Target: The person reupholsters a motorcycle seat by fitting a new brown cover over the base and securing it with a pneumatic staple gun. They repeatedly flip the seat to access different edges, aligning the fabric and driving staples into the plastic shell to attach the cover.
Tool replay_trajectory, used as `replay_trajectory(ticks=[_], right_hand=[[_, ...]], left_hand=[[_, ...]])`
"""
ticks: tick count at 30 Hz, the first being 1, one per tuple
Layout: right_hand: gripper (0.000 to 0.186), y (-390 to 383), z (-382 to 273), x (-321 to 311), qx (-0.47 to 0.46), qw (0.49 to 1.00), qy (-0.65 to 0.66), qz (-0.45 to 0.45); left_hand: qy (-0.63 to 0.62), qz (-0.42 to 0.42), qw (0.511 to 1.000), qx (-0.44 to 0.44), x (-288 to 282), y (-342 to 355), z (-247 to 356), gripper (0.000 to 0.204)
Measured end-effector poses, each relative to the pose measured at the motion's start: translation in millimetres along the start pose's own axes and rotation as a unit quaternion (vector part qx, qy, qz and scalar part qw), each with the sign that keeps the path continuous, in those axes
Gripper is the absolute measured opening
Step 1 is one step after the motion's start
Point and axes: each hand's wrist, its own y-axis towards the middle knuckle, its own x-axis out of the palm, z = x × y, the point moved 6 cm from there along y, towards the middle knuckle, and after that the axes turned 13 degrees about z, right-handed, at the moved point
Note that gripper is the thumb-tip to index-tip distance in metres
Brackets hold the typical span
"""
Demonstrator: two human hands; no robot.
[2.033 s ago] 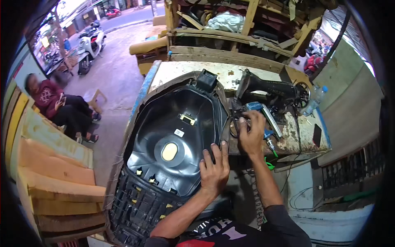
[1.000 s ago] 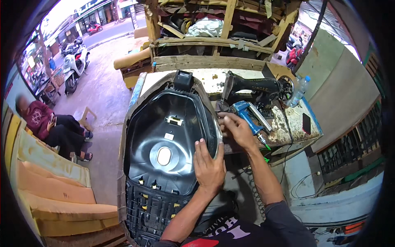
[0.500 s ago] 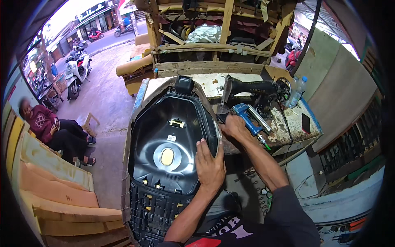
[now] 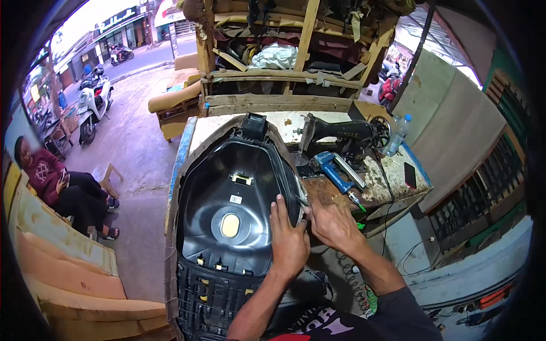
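Seat point(image 4: 227, 250) lies underside up, toward seven o'clock in view. Your left hand point(image 4: 289, 244) rests flat, fingers extended, on its three-o'clock edge; your right hand point(image 4: 335, 226), at two o'clock from the left, clamps a thin dark tool point(image 4: 302, 201) near that edge.

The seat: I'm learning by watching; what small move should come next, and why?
Perhaps ease the thin tool along the edge of the seat: it seems to be in the right hand, its tip close to that edge, while the left hand rests on the seat.
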Motion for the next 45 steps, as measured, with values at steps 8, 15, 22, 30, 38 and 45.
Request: replay_trajectory(ticks=[8,15,22,30,38,45], right_hand=[[0.040,9.9,-10.7,9.3,0.099,0.989,-0.061,-0.091],[0.067,27.4,-11.9,22.7,0.271,0.961,-0.007,-0.055],[0.065,22.7,47.5,53.4,0.285,0.772,0.564,-0.069],[0.053,8.9,-5.7,14.5,0.194,0.980,0.015,-0.032],[0.049,1.5,-10.0,13.6,0.192,0.981,-0.033,-0.014],[0.049,-0.6,-7.8,19.6,0.247,0.968,-0.039,-0.013]], left_hand=[[-0.073,0.024,0.997,-0.015,-4.8,0.8,-4.6,0.049],[-0.100,0.045,0.994,-0.015,-12.8,-1.5,-12.3,0.024],[-0.127,0.087,0.988,-0.033,-15.8,1.2,-5.1,0.021],[-0.128,0.113,0.982,-0.084,-20.1,2.8,-13.7,0.021],[-0.127,0.124,0.982,-0.070,-19.5,2.2,-10.3,0.019],[-0.183,0.118,0.971,-0.103,-20.7,-3.0,-17.1,0.018]])
